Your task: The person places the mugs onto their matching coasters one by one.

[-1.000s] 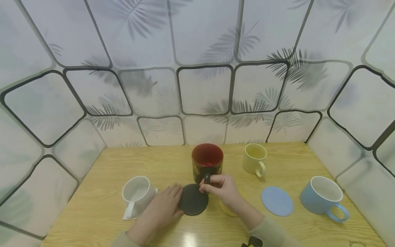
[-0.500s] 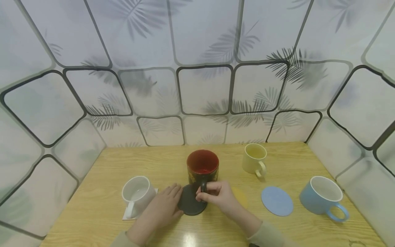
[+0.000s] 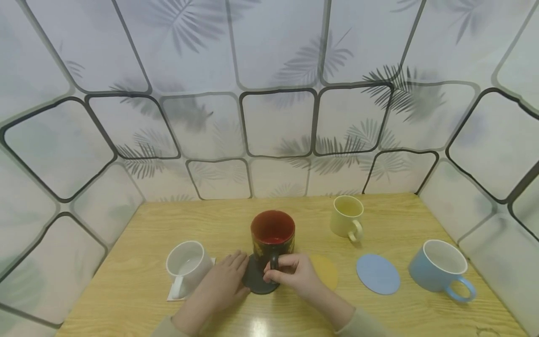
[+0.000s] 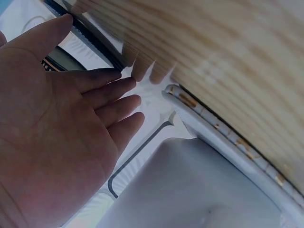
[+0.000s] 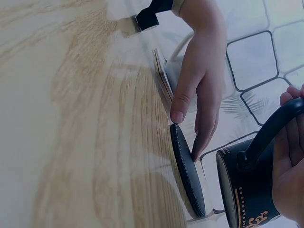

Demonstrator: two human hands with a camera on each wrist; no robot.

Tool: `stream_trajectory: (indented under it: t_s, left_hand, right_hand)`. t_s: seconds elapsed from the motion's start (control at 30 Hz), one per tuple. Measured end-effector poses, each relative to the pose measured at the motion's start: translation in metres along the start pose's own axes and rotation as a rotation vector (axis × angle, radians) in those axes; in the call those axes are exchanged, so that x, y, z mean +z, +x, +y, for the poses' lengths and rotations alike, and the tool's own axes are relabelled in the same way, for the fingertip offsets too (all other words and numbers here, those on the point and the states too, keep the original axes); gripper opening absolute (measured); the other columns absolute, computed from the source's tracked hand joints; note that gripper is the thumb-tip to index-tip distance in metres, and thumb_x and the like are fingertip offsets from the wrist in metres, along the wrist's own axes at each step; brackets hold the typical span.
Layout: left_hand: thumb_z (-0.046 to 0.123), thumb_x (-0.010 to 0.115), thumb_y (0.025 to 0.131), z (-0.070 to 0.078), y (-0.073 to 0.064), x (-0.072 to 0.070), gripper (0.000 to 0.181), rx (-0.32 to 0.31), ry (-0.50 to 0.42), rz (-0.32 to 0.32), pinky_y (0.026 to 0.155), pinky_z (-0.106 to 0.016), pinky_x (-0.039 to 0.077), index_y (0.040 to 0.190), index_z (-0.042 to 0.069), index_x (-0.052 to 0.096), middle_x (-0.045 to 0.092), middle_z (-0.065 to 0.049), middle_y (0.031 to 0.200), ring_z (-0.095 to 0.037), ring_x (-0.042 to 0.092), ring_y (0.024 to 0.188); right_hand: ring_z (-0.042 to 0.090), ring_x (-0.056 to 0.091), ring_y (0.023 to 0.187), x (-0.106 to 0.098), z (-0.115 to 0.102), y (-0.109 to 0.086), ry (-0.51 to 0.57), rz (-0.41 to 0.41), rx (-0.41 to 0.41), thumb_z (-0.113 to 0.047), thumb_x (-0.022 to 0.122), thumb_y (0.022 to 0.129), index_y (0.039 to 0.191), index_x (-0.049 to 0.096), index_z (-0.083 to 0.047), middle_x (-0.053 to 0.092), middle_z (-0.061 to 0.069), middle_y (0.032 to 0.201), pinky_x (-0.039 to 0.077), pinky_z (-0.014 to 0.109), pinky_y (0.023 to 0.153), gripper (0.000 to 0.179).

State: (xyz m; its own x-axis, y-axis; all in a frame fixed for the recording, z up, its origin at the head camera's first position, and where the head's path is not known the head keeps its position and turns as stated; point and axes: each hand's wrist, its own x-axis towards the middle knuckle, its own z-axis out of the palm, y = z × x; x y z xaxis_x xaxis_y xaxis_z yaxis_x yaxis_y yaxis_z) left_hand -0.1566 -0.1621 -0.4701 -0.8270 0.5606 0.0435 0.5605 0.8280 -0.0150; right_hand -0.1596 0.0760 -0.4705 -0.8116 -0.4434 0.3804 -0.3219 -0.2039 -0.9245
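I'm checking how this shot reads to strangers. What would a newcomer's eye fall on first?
Probably the red-lined black mug in the middle, held by its handle in the right grip above the black coaster. Next, the blue mug at far right, beside a blue coaster.

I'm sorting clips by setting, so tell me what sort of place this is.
Probably a staged tabletop booth: a pale wood-grain table walled on three sides by a white covering printed with grey leaves and rounded squares. A round black, red-lined mug gives a household feel.
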Motion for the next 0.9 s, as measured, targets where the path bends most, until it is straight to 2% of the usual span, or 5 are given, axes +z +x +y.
stream_trajectory:
  t_s: [0.2, 0.37, 0.67, 0.83, 0.9]
  left_hand:
    - [0.042, 0.077, 0.092, 0.000, 0.000, -0.001, 0.075, -0.013, -0.018, -0.011, 0.124, -0.049, 0.044, 0.147, -0.006, 0.057, 0.056, -0.021, 0.156, -0.037, 0.053, 0.147]
    - [0.041, 0.077, 0.092, -0.001, 0.000, 0.001, 0.076, -0.024, -0.029, -0.009, 0.124, -0.050, 0.044, 0.147, -0.007, 0.056, 0.056, -0.023, 0.156, -0.039, 0.052, 0.147]
    - [0.040, 0.077, 0.093, 0.000, -0.002, 0.001, 0.075, -0.040, -0.049, -0.005, 0.124, -0.051, 0.044, 0.147, -0.007, 0.056, 0.055, -0.023, 0.157, -0.039, 0.051, 0.148]
    - [0.041, 0.077, 0.092, -0.001, -0.002, 0.002, 0.077, -0.054, -0.061, -0.014, 0.125, -0.052, 0.044, 0.148, -0.007, 0.055, 0.054, -0.023, 0.158, -0.039, 0.050, 0.149]
    - [0.041, 0.077, 0.092, -0.001, -0.002, 0.003, 0.077, -0.060, -0.071, -0.021, 0.125, -0.052, 0.043, 0.149, -0.007, 0.055, 0.053, -0.024, 0.159, -0.040, 0.049, 0.150]
  right_hand:
    - [-0.002, 0.071, 0.081, 0.003, 0.000, 0.000, 0.004, -0.008, -0.023, 0.003, 0.076, 0.092, 0.093, 0.071, 0.019, 0.067, 0.042, 0.085, 0.060, 0.015, 0.074, 0.018]
    - [-0.002, 0.071, 0.081, 0.005, 0.003, -0.001, 0.006, -0.021, -0.024, 0.002, 0.076, 0.093, 0.094, 0.071, 0.018, 0.075, 0.029, 0.085, 0.061, 0.015, 0.074, 0.017]
    - [-0.002, 0.073, 0.084, 0.011, 0.005, -0.003, 0.039, -0.031, -0.027, 0.001, 0.075, 0.095, 0.094, 0.069, 0.021, 0.065, 0.046, 0.087, 0.063, 0.017, 0.076, 0.021]
    - [-0.003, 0.073, 0.084, 0.014, 0.006, -0.003, 0.040, -0.036, -0.047, -0.001, 0.075, 0.096, 0.094, 0.070, 0.020, 0.065, 0.045, 0.087, 0.063, 0.017, 0.076, 0.022]
    - [-0.002, 0.072, 0.084, 0.015, 0.008, -0.003, 0.040, -0.034, -0.036, -0.001, 0.076, 0.095, 0.094, 0.070, 0.020, 0.068, 0.040, 0.087, 0.062, 0.017, 0.076, 0.022]
